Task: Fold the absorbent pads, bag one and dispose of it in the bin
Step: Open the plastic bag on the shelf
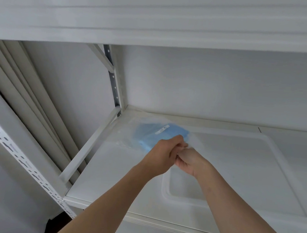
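A clear plastic bag [128, 131] with a folded blue absorbent pad [147, 134] inside lies at the back left of a white shelf [109, 177]. A small white label sits on the bag. My left hand [164, 153] and my right hand [189, 161] meet at the near edge of the bag, both with fingers curled and pinching its rim. The fingertips hide the bag's opening. No bin is in view.
A white tray [256, 173] with a raised rim lies on the shelf under my right arm. White perforated metal uprights [19, 158] frame the rack at left, another shelf [158, 23] hangs close overhead, and the wall stands behind.
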`<state>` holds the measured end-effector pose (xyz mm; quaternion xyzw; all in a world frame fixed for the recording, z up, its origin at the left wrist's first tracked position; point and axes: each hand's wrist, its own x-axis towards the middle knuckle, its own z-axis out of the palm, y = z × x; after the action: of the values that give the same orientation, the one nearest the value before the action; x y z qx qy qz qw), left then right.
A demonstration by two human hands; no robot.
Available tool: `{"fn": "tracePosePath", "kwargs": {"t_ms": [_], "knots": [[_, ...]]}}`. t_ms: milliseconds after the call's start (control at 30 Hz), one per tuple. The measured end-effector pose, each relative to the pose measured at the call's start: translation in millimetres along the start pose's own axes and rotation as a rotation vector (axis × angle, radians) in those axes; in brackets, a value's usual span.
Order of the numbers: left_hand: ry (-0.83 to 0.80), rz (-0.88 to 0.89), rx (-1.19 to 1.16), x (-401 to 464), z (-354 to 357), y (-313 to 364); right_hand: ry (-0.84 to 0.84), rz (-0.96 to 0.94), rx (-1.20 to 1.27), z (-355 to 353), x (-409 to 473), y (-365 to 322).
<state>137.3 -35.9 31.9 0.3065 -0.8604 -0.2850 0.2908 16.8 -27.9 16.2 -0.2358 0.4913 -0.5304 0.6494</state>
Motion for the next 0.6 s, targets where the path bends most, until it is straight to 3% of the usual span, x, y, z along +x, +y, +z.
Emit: {"fn": "tracePosePath", "kwargs": {"t_ms": [167, 367, 500, 600], "knots": [[-0.038, 0.076, -0.079, -0.2, 1.1, 16.6, 0.074, 0.022, -0.022, -3.4, 12.0, 7.1], [0.016, 0.163, -0.046, -3.6, -1.1, 22.0, 0.113, -0.113, -0.161, -1.1, 14.7, 5.6], [0.043, 0.130, -0.041, -9.0, -1.9, 12.2, 0.032, -0.115, -0.233, -8.3, 19.6, 6.1], [0.027, 0.002, -0.003, -13.2, -4.9, 0.5, 0.004, -0.075, -0.365, -10.8, 18.9, 10.9]]}}
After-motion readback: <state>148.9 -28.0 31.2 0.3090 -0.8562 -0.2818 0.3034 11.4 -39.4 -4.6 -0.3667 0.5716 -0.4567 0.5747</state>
